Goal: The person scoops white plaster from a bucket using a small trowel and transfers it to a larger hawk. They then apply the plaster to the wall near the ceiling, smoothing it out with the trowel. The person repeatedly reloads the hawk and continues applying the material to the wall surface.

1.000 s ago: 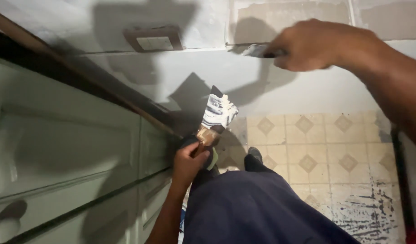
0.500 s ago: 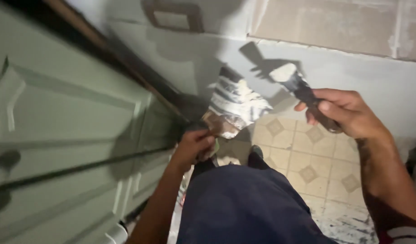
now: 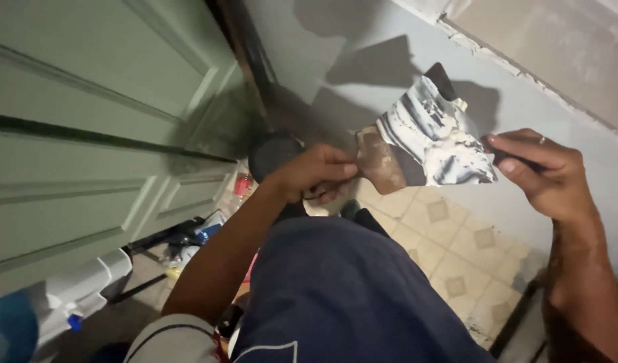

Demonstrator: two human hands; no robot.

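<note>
Left grip [image 3: 316, 175] is pinching the rusty handle end of a wide putty knife [image 3: 430, 138] smeared with white filler, held over the tiled floor [image 3: 450, 242]; right grip [image 3: 541, 171] is closing around a dark handle at the blade's far edge.

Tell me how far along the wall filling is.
Done: grey filler covers the wall beside the door. In hand: left hand holds a loaded scraper; right hand holds a knife at its edge. Left: the panel at top right is bare.
</note>
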